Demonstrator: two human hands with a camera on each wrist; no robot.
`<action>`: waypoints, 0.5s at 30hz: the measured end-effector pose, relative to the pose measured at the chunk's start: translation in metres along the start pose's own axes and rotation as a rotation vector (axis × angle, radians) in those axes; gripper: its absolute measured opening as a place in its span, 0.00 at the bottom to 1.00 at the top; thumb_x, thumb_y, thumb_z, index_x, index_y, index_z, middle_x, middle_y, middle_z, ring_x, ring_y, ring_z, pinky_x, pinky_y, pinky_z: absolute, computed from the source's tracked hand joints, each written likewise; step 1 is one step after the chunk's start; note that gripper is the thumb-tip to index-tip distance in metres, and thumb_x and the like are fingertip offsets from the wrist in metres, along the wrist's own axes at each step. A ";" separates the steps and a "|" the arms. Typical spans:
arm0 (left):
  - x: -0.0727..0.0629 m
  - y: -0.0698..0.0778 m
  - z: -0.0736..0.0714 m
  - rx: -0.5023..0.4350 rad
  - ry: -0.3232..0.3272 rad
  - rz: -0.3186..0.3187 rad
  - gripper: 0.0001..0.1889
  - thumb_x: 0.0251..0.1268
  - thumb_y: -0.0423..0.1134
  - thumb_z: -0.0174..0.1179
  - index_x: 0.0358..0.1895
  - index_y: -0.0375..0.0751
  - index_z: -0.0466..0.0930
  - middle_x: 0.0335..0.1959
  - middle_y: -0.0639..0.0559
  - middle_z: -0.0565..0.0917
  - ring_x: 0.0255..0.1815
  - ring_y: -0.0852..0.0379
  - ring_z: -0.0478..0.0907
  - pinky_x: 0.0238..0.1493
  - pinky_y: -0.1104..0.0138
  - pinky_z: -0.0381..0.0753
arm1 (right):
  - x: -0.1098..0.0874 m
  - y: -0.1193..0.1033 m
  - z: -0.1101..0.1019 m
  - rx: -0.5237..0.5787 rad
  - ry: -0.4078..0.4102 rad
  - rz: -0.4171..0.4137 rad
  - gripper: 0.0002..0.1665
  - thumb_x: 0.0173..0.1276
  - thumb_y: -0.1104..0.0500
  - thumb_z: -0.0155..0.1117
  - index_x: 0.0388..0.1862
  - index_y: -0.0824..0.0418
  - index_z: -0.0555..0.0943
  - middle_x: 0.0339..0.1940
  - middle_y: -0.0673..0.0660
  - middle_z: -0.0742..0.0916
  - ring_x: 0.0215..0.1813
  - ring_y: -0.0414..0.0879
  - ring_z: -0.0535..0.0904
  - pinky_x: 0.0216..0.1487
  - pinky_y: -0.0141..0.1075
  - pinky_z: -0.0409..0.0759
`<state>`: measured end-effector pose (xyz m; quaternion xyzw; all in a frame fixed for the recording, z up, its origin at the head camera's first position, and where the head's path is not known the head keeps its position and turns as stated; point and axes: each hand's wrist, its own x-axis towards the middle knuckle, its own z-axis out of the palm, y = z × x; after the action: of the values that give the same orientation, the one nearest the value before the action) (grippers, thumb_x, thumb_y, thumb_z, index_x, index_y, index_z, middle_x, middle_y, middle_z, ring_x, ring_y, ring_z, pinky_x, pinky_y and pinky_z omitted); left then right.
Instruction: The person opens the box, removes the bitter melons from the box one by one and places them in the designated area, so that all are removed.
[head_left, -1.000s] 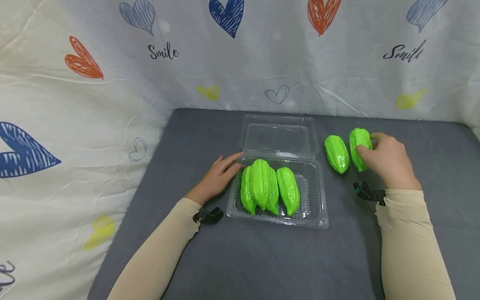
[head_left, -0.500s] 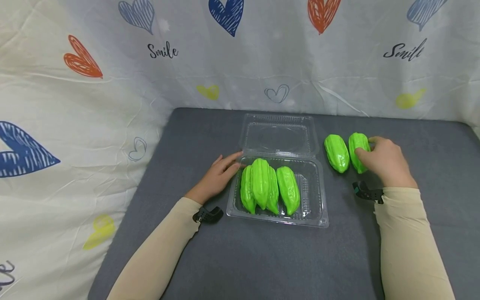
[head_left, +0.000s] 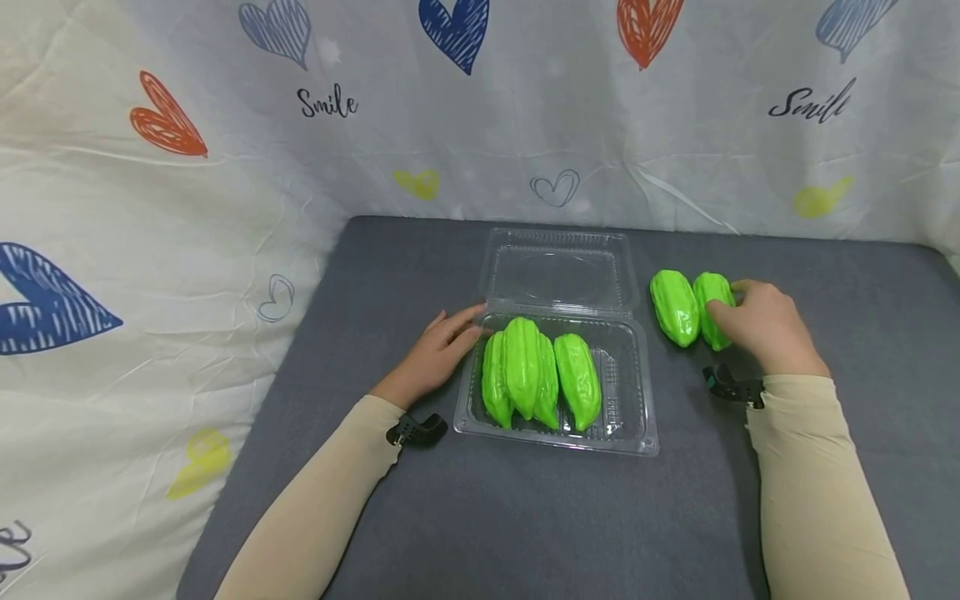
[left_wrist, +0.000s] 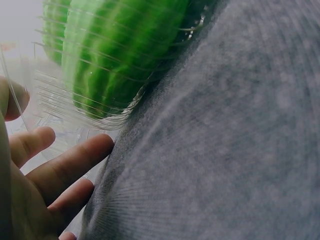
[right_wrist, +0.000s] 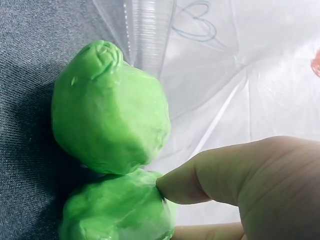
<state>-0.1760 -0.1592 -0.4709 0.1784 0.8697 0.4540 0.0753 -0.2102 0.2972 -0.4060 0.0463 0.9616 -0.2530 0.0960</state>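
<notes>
My right hand (head_left: 767,323) pinches a bright green, ridged gourd (head_left: 712,304) between thumb and fingers, on the table at the right. Close against it on its left lies a second green gourd (head_left: 674,307); the right wrist view shows the two touching, with my thumb (right_wrist: 182,185) on the nearer one. A clear plastic clamshell box (head_left: 630,417) stands mid-table, lid (head_left: 557,267) folded back. Several like gourds (head_left: 521,371) fill its left and middle, one resting on top of others. My left hand (head_left: 435,358) has its fingers loosely spread at the box's left edge.
The grey cloth-covered table (head_left: 555,525) runs up to a white curtain (head_left: 480,125) printed with hearts and lettering. Another curtain side hangs along the left. Black straps (head_left: 417,431) sit on both wrists.
My right hand has drawn its gourd toward me and to the left, up against the neighbouring gourd. The left hand and the box have stayed in place.
</notes>
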 end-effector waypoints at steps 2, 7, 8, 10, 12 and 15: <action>0.000 0.000 0.000 -0.001 0.002 -0.003 0.27 0.89 0.50 0.44 0.83 0.50 0.63 0.63 0.49 0.86 0.70 0.50 0.78 0.87 0.55 0.33 | 0.001 0.001 0.001 0.001 -0.003 0.002 0.45 0.76 0.46 0.47 0.75 0.83 0.62 0.70 0.86 0.70 0.65 0.79 0.71 0.60 0.73 0.73; -0.001 0.001 0.001 -0.003 0.006 -0.002 0.27 0.89 0.49 0.44 0.83 0.50 0.63 0.63 0.48 0.86 0.70 0.50 0.78 0.87 0.56 0.33 | 0.002 0.001 0.002 0.003 -0.007 0.002 0.45 0.76 0.46 0.47 0.76 0.82 0.62 0.70 0.85 0.70 0.65 0.79 0.71 0.61 0.73 0.73; -0.001 0.000 0.001 -0.002 0.007 -0.001 0.27 0.89 0.49 0.44 0.83 0.50 0.63 0.63 0.48 0.86 0.70 0.50 0.78 0.87 0.55 0.33 | 0.003 0.001 0.002 0.006 -0.007 0.001 0.45 0.76 0.46 0.47 0.76 0.82 0.62 0.70 0.85 0.70 0.64 0.78 0.71 0.61 0.73 0.73; -0.001 0.000 0.001 0.002 0.009 0.002 0.27 0.89 0.49 0.44 0.83 0.50 0.63 0.63 0.48 0.86 0.70 0.50 0.78 0.87 0.55 0.33 | 0.003 0.001 0.002 0.011 -0.005 -0.004 0.45 0.77 0.46 0.47 0.76 0.82 0.62 0.70 0.85 0.70 0.64 0.78 0.71 0.61 0.72 0.73; -0.001 0.000 0.001 0.006 0.012 0.002 0.27 0.89 0.49 0.44 0.83 0.50 0.63 0.63 0.49 0.86 0.70 0.50 0.78 0.87 0.56 0.34 | 0.003 0.001 0.002 0.012 -0.001 -0.009 0.45 0.77 0.45 0.47 0.76 0.82 0.62 0.70 0.85 0.70 0.65 0.78 0.71 0.61 0.72 0.73; 0.000 0.000 0.001 0.007 0.013 0.003 0.27 0.89 0.49 0.44 0.83 0.50 0.63 0.63 0.49 0.86 0.70 0.50 0.78 0.87 0.55 0.34 | 0.002 0.001 0.003 0.009 0.005 -0.012 0.47 0.79 0.41 0.47 0.75 0.82 0.63 0.69 0.85 0.72 0.65 0.79 0.71 0.62 0.73 0.73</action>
<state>-0.1751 -0.1582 -0.4717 0.1773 0.8716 0.4520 0.0683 -0.2118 0.2968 -0.4091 0.0416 0.9609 -0.2579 0.0918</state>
